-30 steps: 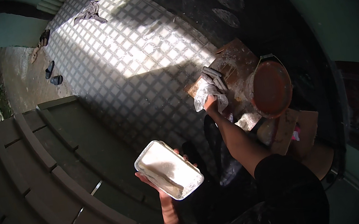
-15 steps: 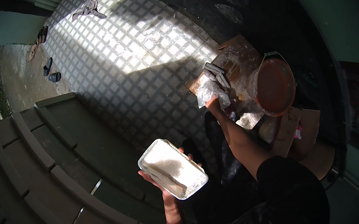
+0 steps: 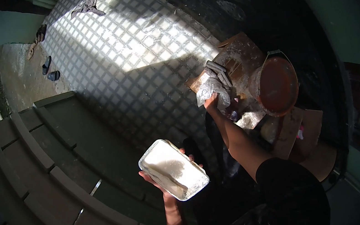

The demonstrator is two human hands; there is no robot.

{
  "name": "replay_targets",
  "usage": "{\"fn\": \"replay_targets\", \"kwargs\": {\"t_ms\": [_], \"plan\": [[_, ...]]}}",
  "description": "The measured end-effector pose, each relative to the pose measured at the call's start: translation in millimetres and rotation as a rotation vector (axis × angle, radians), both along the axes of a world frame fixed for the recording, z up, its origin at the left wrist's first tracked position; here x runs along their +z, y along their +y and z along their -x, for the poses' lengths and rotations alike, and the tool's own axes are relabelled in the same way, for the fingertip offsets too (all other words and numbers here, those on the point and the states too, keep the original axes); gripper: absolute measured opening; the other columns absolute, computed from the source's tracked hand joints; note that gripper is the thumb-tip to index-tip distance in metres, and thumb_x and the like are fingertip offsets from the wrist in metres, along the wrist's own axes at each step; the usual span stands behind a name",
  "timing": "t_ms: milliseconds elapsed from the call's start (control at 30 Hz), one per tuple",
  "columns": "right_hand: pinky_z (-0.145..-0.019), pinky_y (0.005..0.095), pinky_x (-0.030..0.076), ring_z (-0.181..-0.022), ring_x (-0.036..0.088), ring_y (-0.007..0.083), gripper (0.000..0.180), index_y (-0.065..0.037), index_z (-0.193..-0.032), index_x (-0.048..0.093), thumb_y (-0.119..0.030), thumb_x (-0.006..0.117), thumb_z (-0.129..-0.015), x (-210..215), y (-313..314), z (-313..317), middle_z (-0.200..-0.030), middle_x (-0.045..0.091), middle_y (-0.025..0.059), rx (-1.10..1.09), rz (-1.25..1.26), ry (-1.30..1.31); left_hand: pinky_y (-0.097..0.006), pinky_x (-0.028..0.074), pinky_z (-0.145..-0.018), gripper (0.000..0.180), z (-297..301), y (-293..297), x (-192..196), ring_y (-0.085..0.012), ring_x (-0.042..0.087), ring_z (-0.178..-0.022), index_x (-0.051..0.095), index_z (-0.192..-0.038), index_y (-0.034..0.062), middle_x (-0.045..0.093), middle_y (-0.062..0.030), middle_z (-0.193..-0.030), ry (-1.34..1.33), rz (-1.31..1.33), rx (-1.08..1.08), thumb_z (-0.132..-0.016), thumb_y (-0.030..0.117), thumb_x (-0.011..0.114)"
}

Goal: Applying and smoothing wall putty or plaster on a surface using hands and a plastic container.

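Left hand [image 3: 167,178] cradles the white powder-filled tray [image 3: 173,169] from below, its long axis running diagonally; right hand [image 3: 210,102] clutches the plastic bag [image 3: 210,89] up and right of the tray, beside the orange bucket [image 3: 276,85]

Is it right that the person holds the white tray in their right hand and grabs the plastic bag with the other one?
Not quite. The head view shows the white tray resting in the left hand. The right hand is the one gripping the plastic bag, beside the orange bucket.
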State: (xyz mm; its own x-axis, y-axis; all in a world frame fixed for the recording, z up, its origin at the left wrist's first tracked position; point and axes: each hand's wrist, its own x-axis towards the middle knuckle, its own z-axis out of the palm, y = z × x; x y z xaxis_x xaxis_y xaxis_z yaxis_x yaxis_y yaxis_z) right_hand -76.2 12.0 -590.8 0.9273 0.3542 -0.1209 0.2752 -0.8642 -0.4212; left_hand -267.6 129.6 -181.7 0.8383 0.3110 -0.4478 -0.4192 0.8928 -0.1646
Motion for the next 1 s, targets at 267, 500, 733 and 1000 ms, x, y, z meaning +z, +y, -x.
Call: {"fn": "replay_targets", "kwargs": {"t_ms": [267,500,733,1000], "plan": [[-0.094,0.0426,0.038,-0.108,0.049,0.0377,0.039,-0.002,-0.111,0.057,-0.026,0.056,-0.081,6,6,-1,-0.114,0.055,0.0197,-0.064,0.108,0.141,-0.064,0.035,-0.092,0.096,2,-1,-6,-0.0409,0.047,-0.112,0.031,-0.138,0.0174,0.043,-0.0203,-0.129,0.023,-0.017,-0.014,-0.066,0.077,0.053],[-0.075,0.0439,0.046,-0.089,0.055,0.0379,0.017,-0.001,-0.089,0.059,-0.010,0.054,-0.074,-3,-38,-22,-0.093,0.058,0.0221,0.022,0.029,0.049,-0.064,0.035,-0.093,0.096,-4,-3,-7,-0.0408,0.047,-0.112,0.032,-0.137,0.0173,0.043,-0.0204,-0.129,0.005,-0.027,-0.027,-0.066,0.076,0.054],[-0.074,0.0454,0.048,-0.082,0.060,0.0393,0.023,0.000,-0.088,0.062,-0.017,0.051,-0.078,42,-32,1,-0.086,0.062,0.0211,0.101,0.158,0.193,-0.063,0.035,-0.093,0.096,-3,-4,-6,-0.0408,0.047,-0.112,0.032,-0.137,0.0172,0.043,-0.0204,-0.129,0.012,-0.059,-0.018,-0.066,0.076,0.055],[-0.077,0.0472,0.045,-0.091,0.058,0.0394,0.027,-0.001,-0.090,0.062,-0.022,0.047,-0.083,45,-37,3,-0.096,0.061,0.0235,0.064,0.055,0.166,-0.063,0.036,-0.092,0.096,2,-5,-4,-0.0408,0.048,-0.111,0.032,-0.137,0.0168,0.045,-0.0202,-0.128,0.032,-0.127,-0.044,-0.066,0.077,0.053]]}}
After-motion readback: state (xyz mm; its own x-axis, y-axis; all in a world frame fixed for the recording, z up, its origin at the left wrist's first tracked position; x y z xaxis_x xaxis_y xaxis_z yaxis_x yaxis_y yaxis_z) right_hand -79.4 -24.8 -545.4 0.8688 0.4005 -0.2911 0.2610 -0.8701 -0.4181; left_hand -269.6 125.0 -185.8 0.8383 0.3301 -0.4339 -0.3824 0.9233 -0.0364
